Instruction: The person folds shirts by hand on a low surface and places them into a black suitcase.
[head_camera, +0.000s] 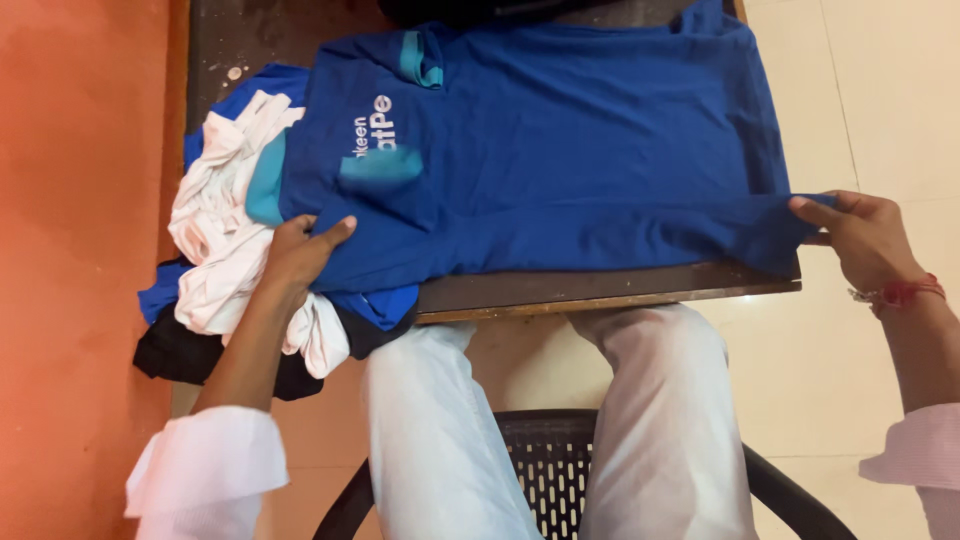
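Blue cloth covers most of the dark wooden table (600, 290). It is a big blue shirt with a teal collar and white letters on it (560, 140), and it lies flat across the table top. The near edge of the shirt is folded over into a long strip that runs along the table's front edge.

The left hand (300, 250) rests on the left end of that folded strip. Its fingers are bent and its thumb sticks out, and it pinches the blue cloth there. The right hand (860, 235) is at the far right end, just past the table's corner. Its fingers and thumb pinch the tip of the shirt and hold it out tight.

Just beside the left hand there is a messy pile of clothes (220, 260). It has white cloth bunched on top, with some blue cloth under it and a bit of black cloth (170, 355) hanging off the table's edge at the bottom. The pile touches the big shirt.

The person sits on a black plastic chair with little holes (550, 470) and wears light white trousers (540, 410). A red thread band (900, 293) is tied round the right wrist. The wall (70, 250) on the left is orange.
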